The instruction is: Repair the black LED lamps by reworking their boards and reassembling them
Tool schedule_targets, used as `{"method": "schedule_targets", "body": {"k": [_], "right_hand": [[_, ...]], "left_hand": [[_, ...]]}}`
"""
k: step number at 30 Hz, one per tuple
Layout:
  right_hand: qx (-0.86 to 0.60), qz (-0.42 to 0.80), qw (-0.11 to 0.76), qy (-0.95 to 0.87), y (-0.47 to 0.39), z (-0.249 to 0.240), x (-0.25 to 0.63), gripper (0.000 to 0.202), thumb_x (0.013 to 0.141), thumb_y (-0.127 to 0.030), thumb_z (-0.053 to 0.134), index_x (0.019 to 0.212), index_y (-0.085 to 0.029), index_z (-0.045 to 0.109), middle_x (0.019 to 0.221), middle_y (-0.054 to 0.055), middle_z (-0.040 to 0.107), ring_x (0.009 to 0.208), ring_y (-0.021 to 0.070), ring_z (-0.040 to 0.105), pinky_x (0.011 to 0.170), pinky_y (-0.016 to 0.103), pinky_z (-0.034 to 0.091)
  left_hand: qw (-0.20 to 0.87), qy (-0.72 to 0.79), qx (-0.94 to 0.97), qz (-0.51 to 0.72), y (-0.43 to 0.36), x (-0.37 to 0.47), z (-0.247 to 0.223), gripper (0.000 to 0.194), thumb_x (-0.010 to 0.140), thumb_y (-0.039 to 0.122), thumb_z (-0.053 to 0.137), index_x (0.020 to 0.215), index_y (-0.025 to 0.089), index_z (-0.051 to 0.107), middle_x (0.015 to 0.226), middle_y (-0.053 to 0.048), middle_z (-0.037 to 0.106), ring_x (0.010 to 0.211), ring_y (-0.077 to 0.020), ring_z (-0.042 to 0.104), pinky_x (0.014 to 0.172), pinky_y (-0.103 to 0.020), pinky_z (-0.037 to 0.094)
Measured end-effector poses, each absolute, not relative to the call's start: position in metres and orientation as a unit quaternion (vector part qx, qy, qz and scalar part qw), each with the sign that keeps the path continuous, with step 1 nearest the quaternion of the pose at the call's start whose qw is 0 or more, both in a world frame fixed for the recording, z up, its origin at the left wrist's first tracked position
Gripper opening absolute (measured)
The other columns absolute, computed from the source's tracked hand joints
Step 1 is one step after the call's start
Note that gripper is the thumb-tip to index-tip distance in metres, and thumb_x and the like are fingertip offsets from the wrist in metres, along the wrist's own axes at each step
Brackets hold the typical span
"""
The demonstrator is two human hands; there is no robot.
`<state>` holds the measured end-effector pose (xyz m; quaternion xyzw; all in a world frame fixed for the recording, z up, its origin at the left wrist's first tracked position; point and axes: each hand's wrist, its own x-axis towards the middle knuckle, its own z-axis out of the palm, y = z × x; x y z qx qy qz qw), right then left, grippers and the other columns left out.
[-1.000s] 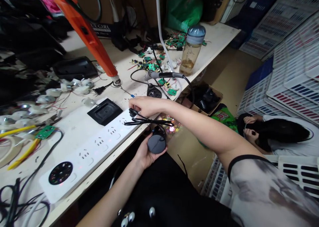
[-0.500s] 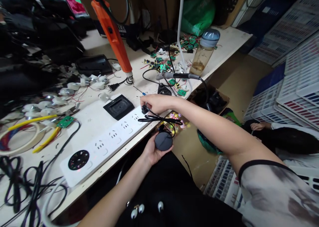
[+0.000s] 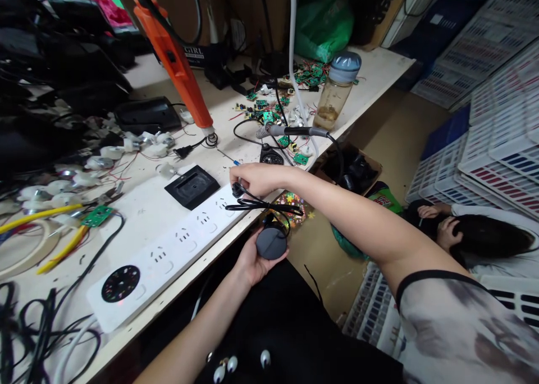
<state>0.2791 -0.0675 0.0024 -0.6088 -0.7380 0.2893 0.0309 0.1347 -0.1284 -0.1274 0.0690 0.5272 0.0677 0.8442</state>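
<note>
My left hand (image 3: 247, 260) is closed around a round dark-grey device (image 3: 272, 243), held just off the bench's front edge. A black cable (image 3: 265, 206), bundled in a loop, runs between this device and my right hand. My right hand (image 3: 261, 179) pinches a black plug (image 3: 238, 191) at the far end of a white power strip (image 3: 170, 239). The fingers partly cover the plug, so I cannot tell how far it sits in the socket. Small bright coloured shapes (image 3: 290, 210) show beyond the device, below the bench edge.
Behind the strip lie a black square tray (image 3: 191, 187) and a soldering iron (image 3: 295, 131). An orange electric screwdriver (image 3: 174, 64) hangs above. A bottle (image 3: 337, 92) stands near circuit boards (image 3: 267, 116). Another person (image 3: 484, 235) sits at right, by crates (image 3: 501, 148).
The view has shifted slightly, so the bench things appear a little further left. Both hands keep their grips. The coloured shapes below the bench edge look different now.
</note>
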Motion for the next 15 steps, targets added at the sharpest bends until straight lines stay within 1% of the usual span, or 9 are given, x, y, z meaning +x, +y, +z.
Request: {"method": "schedule_targets", "body": {"k": [4,10,15], "right_hand": [[-0.604,0.287,0.037,-0.742,-0.065,-0.003,0.281,0.034,0.077,-0.013,0.071,0.109,-0.011,0.058,0.099,0.007,0.065,0.08,0.0166,0.054,0.065,0.021,0.036],[-0.593,0.285,0.042,-0.751,-0.06,-0.013,0.284,0.036,0.074,-0.013,0.072,0.106,-0.013,0.056,0.102,0.008,0.065,0.084,0.0184,0.057,0.063,0.022,0.037],[-0.593,0.286,0.045,-0.751,-0.059,-0.014,0.284,0.034,0.075,-0.012,0.071,0.105,-0.013,0.056,0.103,0.009,0.066,0.088,0.0198,0.059,0.064,0.023,0.038]], "left_hand": [[0.843,0.53,0.067,0.064,-0.128,0.135,-0.129,0.02,0.094,0.031,0.049,0.095,0.015,0.061,0.071,-0.007,0.07,0.062,-0.0238,0.07,0.059,-0.043,0.063],[0.84,0.535,0.067,0.063,-0.127,0.136,-0.125,0.02,0.095,0.03,0.047,0.098,0.016,0.06,0.072,-0.007,0.07,0.063,-0.0247,0.071,0.058,-0.042,0.062],[0.838,0.538,0.06,0.066,-0.125,0.134,-0.123,0.024,0.098,0.031,0.041,0.102,0.016,0.059,0.074,-0.007,0.07,0.064,-0.0247,0.071,0.057,-0.041,0.063]]}}
